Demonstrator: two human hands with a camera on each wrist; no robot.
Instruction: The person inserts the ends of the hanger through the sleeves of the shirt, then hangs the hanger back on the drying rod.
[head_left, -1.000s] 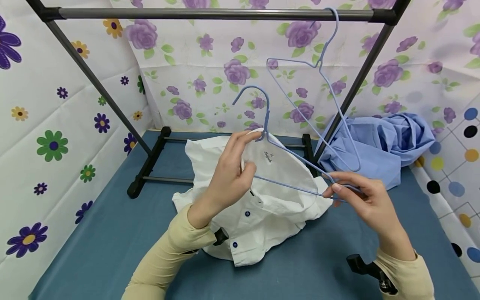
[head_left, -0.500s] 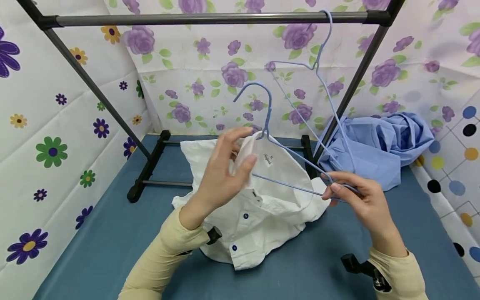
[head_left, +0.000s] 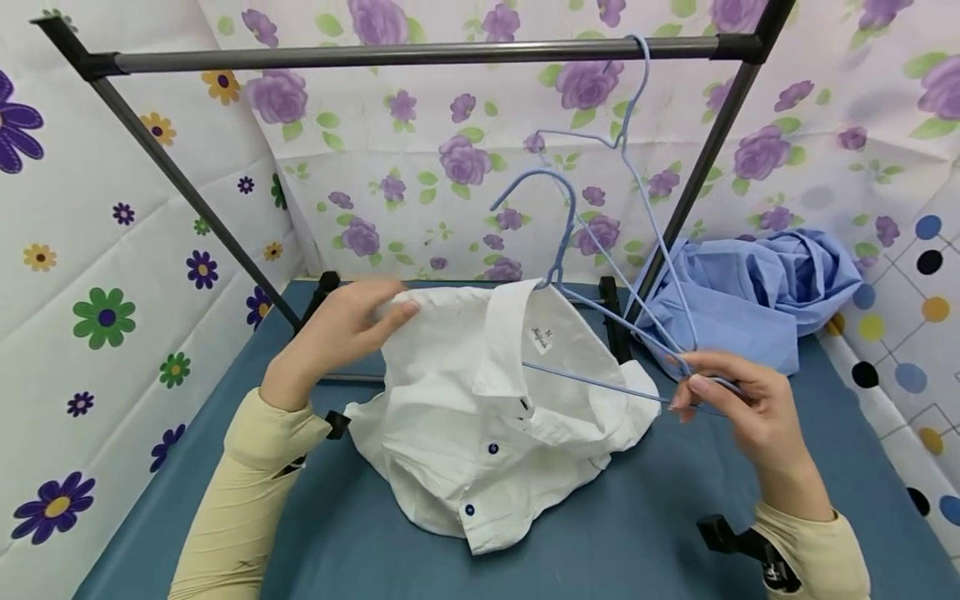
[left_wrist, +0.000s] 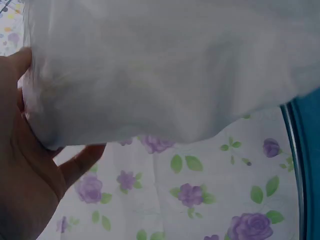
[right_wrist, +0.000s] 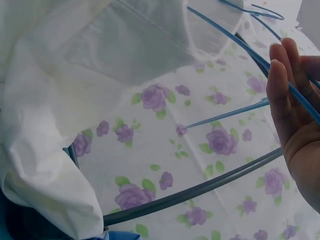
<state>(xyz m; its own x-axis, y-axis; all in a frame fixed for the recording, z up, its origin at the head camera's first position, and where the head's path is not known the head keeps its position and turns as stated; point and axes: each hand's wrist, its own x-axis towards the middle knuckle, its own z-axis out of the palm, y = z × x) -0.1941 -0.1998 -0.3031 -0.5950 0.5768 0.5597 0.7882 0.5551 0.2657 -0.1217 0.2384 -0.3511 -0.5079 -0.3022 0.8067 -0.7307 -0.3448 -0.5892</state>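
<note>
Since half a second ago, the left hand (head_left: 337,329) has moved off the collar (head_left: 506,346) and out to the upper left edge of the white shirt (head_left: 435,392), and the hook of the blue hanger (head_left: 568,232) has shifted to the right. Thumb in front and fingers behind, the left hand now pinches that edge. Thumb and fingers of the right hand (head_left: 742,400) grip the hanger's right corner, outside the shirt's neck. Its other end runs inside past the collar, where the cloth hides it, and the hook rises above the neck opening. Front up, with two dark buttons showing, the shirt lies partly on the blue surface (head_left: 615,542), its top raised between the hands. Behind it stands a dark metal rack (head_left: 375,57); a second blue hanger (head_left: 619,143) hangs from its rail. Crumpled light-blue cloth (head_left: 787,279) lies at the rack's right leg.
</note>
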